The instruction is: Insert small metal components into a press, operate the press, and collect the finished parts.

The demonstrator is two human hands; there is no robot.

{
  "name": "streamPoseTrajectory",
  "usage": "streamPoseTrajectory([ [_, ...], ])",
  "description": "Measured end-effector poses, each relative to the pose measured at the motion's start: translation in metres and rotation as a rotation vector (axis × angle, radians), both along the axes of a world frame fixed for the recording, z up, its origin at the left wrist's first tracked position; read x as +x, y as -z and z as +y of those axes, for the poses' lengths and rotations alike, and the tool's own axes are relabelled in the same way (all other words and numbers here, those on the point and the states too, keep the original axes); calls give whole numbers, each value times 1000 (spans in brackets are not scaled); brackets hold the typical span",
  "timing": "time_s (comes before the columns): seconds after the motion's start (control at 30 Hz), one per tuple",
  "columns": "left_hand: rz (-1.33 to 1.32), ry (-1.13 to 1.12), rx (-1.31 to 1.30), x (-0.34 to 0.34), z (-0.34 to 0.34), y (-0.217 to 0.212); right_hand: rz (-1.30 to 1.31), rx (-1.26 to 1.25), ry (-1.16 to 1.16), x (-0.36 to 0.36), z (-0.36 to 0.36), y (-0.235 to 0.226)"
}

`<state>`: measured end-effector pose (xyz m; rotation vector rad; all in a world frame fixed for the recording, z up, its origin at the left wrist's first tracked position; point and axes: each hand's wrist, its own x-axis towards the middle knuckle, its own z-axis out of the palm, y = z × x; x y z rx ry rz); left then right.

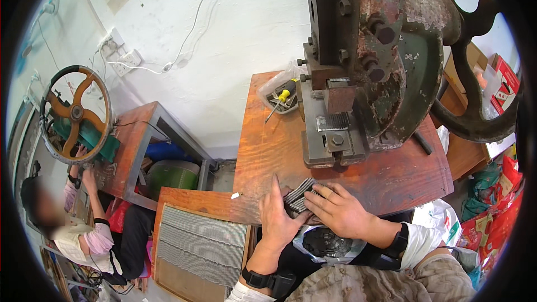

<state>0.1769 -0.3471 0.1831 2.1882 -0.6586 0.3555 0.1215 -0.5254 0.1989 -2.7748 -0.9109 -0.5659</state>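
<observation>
Both hands are at the front edge of the wooden bench, around a bundle of thin grey metal pieces (300, 194) stacked side by side. My left hand (277, 215) cradles the bundle from the left, thumb and fingers round it, with the index finger pointing up. The fingers of my right hand (341, 208) are bent over the bundle's right side and grip it. The palms hide part of the stack. Just below sits an open plastic bag (330, 243) with dark metal pieces in it. Ahead stands the die (335, 128) of a heavy hand press (380, 50).
A wooden tray (159, 268) at left carries rows of grey metal pieces. Behind the die, a plastic tub (268, 86) holds a yellow-handled screwdriver (285, 94). A dark rod (423, 142) lies right of the press. Another person (95, 246) works at a handwheel (75, 113) far left.
</observation>
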Motion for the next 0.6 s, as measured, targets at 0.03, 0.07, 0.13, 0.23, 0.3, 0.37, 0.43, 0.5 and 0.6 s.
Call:
streamPoseTrajectory([
  [0.03, -2, -7, 13, 0, 0, -1, 1, 0, -1, -2, 0, 1],
  [0.07, -4, -14, 27, -1, 0, -1, -5, 22, -8, -4, -1, 3],
  [0.13, 1, -12, 16, 0, 1, 1, -11, 45, -14, -4, -1, 3],
  [0.23, 59, 28, -46, 1, 5, 2, 27, 163, -38, 3, -1, 3],
  [0.3, 112, 65, -98, 2, 5, 4, 63, 451, -45, 10, 3, 1],
  [0.37, 188, 73, -137, 3, 4, 7, 42, 427, -42, 19, 5, 2],
  [0.43, 175, 73, -130, 3, 5, 7, 21, 401, -41, 22, 6, 2],
  [0.5, 162, 72, -124, 3, 6, 8, 9, 414, -19, 23, 7, 3],
  [0.6, 133, 82, -119, 3, 6, 7, 1, 384, 27, 27, 9, 6],
])
